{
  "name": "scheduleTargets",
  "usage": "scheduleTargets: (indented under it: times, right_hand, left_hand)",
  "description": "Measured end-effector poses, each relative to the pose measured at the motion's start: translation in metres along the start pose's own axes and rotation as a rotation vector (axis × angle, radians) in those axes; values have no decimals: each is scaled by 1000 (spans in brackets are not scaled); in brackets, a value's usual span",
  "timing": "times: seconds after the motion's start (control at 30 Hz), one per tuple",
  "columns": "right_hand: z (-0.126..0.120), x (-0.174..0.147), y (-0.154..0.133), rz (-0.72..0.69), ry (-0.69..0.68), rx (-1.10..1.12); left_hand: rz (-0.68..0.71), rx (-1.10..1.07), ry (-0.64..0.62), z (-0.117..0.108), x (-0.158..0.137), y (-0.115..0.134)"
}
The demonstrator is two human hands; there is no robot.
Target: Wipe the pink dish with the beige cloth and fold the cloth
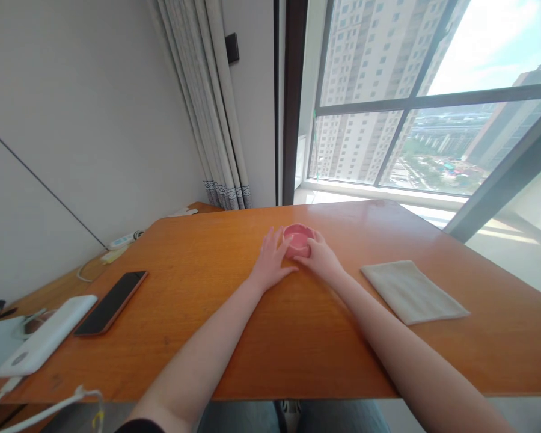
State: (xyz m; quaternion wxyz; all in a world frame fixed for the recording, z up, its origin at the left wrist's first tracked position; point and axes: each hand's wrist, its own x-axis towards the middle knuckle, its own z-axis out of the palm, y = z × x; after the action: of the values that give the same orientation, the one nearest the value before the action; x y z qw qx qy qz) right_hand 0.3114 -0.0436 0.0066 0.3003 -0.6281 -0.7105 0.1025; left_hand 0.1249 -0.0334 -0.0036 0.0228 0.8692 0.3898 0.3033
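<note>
A round pink ashtray [299,236] with a notched rim sits on the wooden table, beyond the middle and between my two hands. My right hand [319,255] grips its right side, the thumb over the near rim and some fingers hidden behind the wall. At the ashtray's left edge is my left hand [271,258], its fingers spread and the thumb pointing right in front of the dish. The left fingertips are at or very near the rim; whether they press on it I cannot tell. A folded beige cloth [412,293] lies right of my right forearm.
A dark-screened phone [112,302] and a white power bank [49,334] with a cable lie at the left of the table [193,288]. A power strip [122,240] lies by the left wall. Windows stand beyond the far edge.
</note>
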Motion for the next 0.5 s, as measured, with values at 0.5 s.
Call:
scheduleTargets:
  times: [0.5]
  right_hand:
    - [31, -16, -11, -196, -163, 230]
  left_hand:
    - [-300, 277, 35, -94, -50, -76]
